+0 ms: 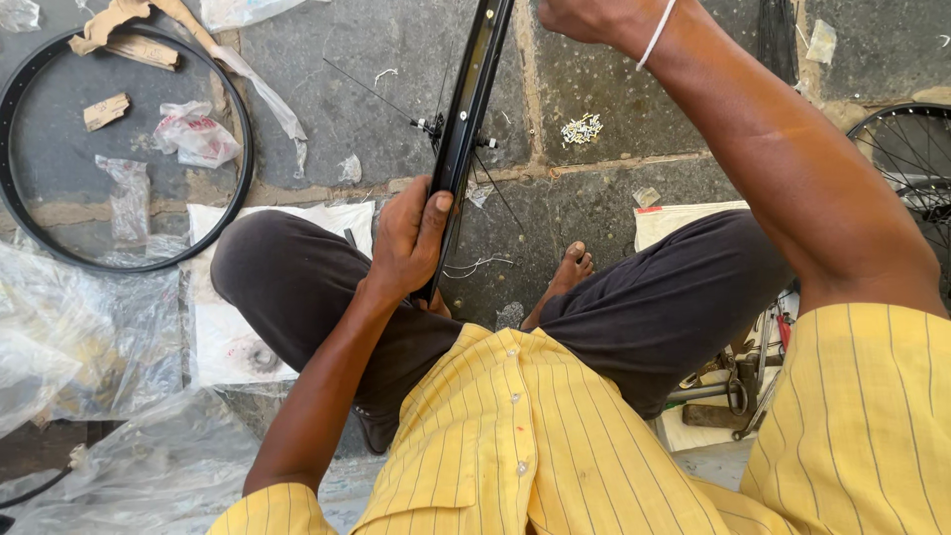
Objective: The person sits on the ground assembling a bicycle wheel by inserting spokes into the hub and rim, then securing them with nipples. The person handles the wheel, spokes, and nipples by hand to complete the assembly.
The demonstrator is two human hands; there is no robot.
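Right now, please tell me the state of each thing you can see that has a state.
Left hand: closed around the black bicycle wheel rim, which stands on edge.
Right hand: raised near the top edge, partly out of view; grip unclear.
Thin spokes: fanning out at the hub.
Second black rim: lying flat on the stone floor.
Small pile of pale metal nipples: loose on the floor.
Clear plastic sheets: crumpled.
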